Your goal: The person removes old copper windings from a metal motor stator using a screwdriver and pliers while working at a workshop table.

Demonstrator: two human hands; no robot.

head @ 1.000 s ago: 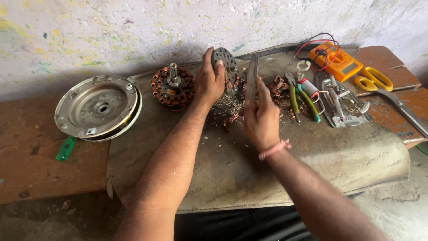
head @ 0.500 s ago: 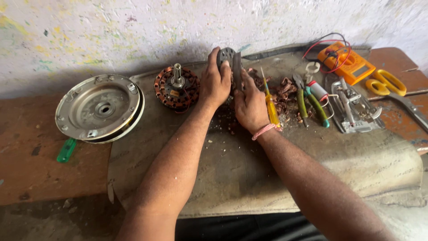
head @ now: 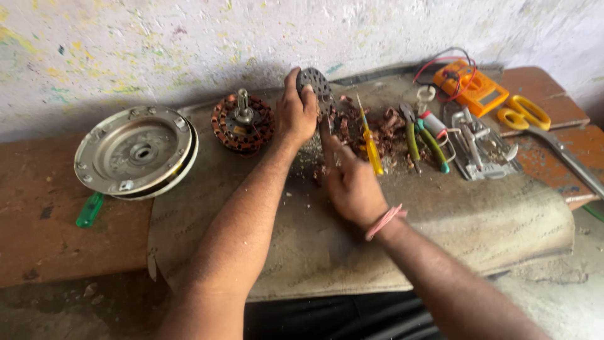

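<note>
Right hand (head: 353, 186) now lower, gripping flat tool (head: 326, 140); left hand (head: 297, 110) clasping perforated disc (head: 314, 82).

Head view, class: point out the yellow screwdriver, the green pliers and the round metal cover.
yellow screwdriver (head: 372, 153), head view, on its yellow handle.
green pliers (head: 434, 150), head view, on one green grip.
round metal cover (head: 134, 151), head view, on its dished face.

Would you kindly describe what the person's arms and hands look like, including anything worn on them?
Both forearms are bare, with no sleeves in view and no gloves. The left hand wears nothing that shows: no ring, watch or band. The right hand has a pink band around the wrist.
</note>
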